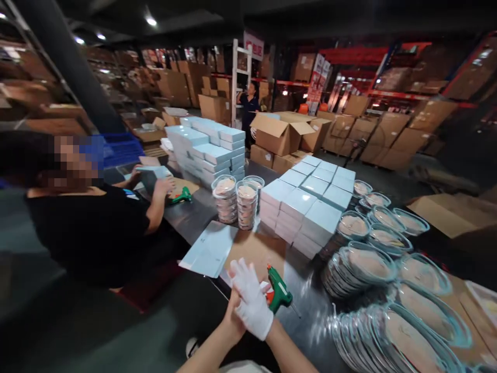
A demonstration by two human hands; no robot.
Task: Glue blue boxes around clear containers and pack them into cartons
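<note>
My right hand (251, 300) wears a white glove, its fingers stretched upward and apart. Pressed against the gloved palm side is my bare left hand (234, 310), closed around the glove; most of its fingers are hidden behind it. Just right of both hands, a green hot glue gun (278, 290) with an orange tip rests on the dark table. Beneath and beyond the hands lies a brown cardboard sheet (256, 248). Flat light-blue box blanks (212, 247) lie to its left.
Stacked pale-blue boxes (305, 197) and piles of clear oval packs (361, 264) cover the table's far and right parts. At left, a co-worker (85, 228) handles a box near another green glue gun (181, 195). Someone stands by a white ladder (235, 77) behind.
</note>
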